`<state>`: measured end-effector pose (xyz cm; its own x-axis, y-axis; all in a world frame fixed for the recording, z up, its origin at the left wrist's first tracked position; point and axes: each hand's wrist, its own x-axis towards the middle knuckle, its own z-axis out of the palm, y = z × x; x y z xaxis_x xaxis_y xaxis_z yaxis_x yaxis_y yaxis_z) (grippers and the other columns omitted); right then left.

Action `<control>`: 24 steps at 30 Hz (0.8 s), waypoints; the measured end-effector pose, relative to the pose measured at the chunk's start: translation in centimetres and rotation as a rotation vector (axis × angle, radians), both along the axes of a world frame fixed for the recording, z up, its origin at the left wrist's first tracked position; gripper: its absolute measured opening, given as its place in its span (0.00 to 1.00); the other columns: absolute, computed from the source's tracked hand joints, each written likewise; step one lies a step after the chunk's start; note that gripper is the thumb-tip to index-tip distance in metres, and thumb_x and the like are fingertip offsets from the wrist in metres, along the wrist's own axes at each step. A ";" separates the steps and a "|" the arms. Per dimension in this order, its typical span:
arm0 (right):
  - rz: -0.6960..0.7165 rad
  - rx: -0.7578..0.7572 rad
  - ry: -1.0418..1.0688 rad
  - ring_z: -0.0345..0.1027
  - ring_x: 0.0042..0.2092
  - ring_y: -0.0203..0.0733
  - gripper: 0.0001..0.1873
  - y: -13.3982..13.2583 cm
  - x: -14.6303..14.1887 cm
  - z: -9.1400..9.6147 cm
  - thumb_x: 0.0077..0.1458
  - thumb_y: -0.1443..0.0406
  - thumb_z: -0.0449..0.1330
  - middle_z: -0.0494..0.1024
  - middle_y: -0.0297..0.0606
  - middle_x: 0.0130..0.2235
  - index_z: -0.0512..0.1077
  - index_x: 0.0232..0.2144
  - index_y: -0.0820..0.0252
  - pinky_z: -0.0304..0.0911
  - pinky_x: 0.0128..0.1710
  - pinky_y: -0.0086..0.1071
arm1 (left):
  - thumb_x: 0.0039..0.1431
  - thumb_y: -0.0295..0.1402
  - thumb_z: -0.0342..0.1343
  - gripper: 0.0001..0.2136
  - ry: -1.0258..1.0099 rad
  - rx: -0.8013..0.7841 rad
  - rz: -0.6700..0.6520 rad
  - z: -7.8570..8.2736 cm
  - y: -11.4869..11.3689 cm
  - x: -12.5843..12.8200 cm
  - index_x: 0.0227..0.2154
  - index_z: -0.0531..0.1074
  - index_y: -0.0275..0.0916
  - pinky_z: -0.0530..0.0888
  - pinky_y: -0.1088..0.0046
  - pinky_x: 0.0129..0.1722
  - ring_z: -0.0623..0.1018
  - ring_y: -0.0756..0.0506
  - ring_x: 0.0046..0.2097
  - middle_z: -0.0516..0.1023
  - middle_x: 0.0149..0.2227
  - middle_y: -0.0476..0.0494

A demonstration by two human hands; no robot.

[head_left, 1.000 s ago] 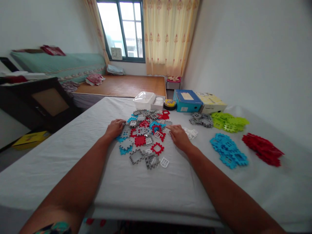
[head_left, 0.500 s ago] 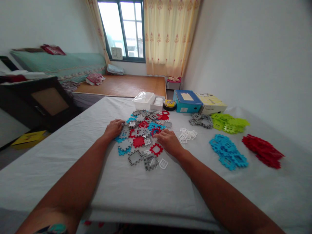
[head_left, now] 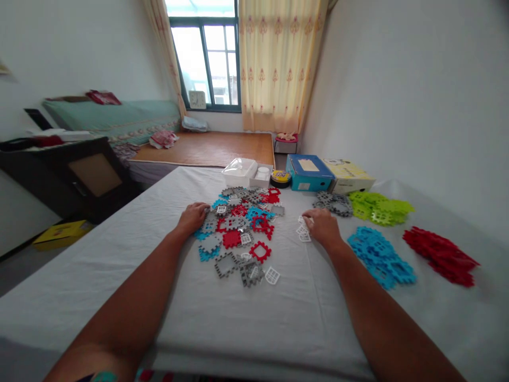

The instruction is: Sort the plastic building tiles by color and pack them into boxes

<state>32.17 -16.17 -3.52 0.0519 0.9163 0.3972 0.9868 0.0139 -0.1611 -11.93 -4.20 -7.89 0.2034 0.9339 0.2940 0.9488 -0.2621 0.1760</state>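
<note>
My left hand (head_left: 193, 217) rests at the left edge of a mixed pile, its fingers stretched out against a grey window panel (head_left: 209, 226). In that pile lie toothed plastic panels, among them a red square panel (head_left: 231, 239), a red frame (head_left: 260, 251) and a grey frame (head_left: 226, 265). My right hand (head_left: 324, 227) is over the small heap of white lattice window pieces (head_left: 304, 237). Its fingers are pinched together, with a white window piece at the fingertips. Another white window piece (head_left: 272, 275) lies at the near edge of the mixed pile.
Right of my right hand are sorted heaps: grey panels (head_left: 333, 204), lime green panels (head_left: 379, 207), blue panels (head_left: 379, 255) and red panels (head_left: 439, 256). Behind stand a clear-lidded white box (head_left: 239, 172), a round yellow tin (head_left: 280, 178), a blue box (head_left: 309, 172) and a pale yellow box (head_left: 350, 176).
My right hand has moved right, from the mixed pile to the white window pieces. My left hand stays at the pile's left edge. The view has tilted up slightly.
</note>
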 end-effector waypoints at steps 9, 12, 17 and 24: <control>0.842 -0.751 0.250 0.68 0.32 0.36 0.22 -4.4 -5.3 2.8 0.41 0.55 0.71 0.76 0.34 0.35 0.74 0.38 0.58 0.60 0.31 0.27 | 0.59 0.31 0.44 0.18 0.010 0.023 -0.004 0.0 -0.1 -0.2 0.48 0.74 0.44 0.68 0.64 0.56 0.71 0.42 0.54 0.74 0.53 0.44; 0.829 -0.712 0.116 0.66 0.33 0.38 0.30 -5.3 -6.7 2.6 0.35 0.55 0.73 0.75 0.36 0.38 0.72 0.41 0.58 0.57 0.31 0.28 | 0.59 0.30 0.43 0.19 0.022 0.023 -0.005 0.0 -0.1 -0.2 0.49 0.74 0.43 0.67 0.64 0.56 0.71 0.42 0.54 0.74 0.54 0.44; 0.811 -0.622 0.130 0.66 0.38 0.39 0.22 -4.4 -7.2 1.7 0.44 0.57 0.69 0.74 0.37 0.41 0.72 0.42 0.57 0.57 0.34 0.29 | 0.60 0.31 0.43 0.19 0.027 0.008 0.001 0.0 -0.2 -0.2 0.49 0.73 0.41 0.67 0.64 0.57 0.71 0.42 0.55 0.74 0.54 0.43; 0.803 -0.526 0.144 0.67 0.37 0.39 0.16 -4.7 -7.9 1.8 0.52 0.53 0.63 0.75 0.37 0.38 0.73 0.37 0.58 0.56 0.34 0.29 | 0.60 0.31 0.43 0.18 0.019 -0.001 -0.007 0.1 -0.1 -0.2 0.49 0.74 0.42 0.67 0.64 0.56 0.71 0.43 0.55 0.74 0.54 0.43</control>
<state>24.22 -20.88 -1.71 -0.6503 0.7589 -0.0346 0.6852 0.5664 -0.4579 -12.14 -4.31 -7.79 0.2151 0.9327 0.2894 0.9502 -0.2684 0.1585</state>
